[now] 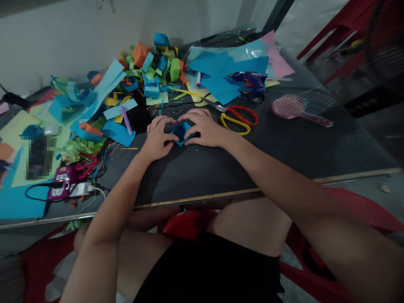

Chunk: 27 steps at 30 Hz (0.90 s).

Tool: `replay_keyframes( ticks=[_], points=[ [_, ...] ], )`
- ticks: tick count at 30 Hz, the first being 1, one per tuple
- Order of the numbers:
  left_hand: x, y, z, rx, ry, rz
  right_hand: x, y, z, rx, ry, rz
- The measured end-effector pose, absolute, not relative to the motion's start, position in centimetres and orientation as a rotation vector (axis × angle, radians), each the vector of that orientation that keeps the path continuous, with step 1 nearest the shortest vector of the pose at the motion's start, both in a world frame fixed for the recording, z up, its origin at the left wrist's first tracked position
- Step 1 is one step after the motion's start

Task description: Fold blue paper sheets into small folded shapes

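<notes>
Between my two hands a small blue folded paper box [181, 142] stands on the dark table, its open top facing up. My left hand [159, 136] curls round its left side, thumb and forefinger against the paper wall. On the other side my right hand [202, 128] pinches the right wall with thumb and fingers. Parts of the box are hidden behind the fingers. Just right of my right hand lie scissors [236, 120] with one red and one yellow handle. A purple stick-like pen [126, 120] rests on blue paper to the left.
A heap of folded coloured paper pieces [154, 69] fills the back. Blue sheets [221, 69], a blue glue gun [252, 82] and a pink hairbrush [296, 109] lie to the right. A purple power strip [63, 181] with cables sits at the left, near the table edge [202, 198].
</notes>
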<state>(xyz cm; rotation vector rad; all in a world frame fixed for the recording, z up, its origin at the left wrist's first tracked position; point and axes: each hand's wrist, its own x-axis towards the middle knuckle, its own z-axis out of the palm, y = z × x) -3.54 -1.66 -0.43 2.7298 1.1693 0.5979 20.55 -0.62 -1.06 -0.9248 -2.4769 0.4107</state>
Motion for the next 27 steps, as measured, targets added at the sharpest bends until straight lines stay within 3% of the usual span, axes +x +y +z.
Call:
replay_keyframes(
  ticks=[19, 27],
  points=[
    [-4.1, -1.1, -0.6, 2.540, 1.258, 1.045, 20.3, -0.5, -1.2, -0.850, -2.213, 0.500],
    [-3.1, -2.4, -0.2, 2.553, 1.191, 0.839, 19.2, -2.4, -0.1, -1.548, -2.002, 0.659]
  ],
)
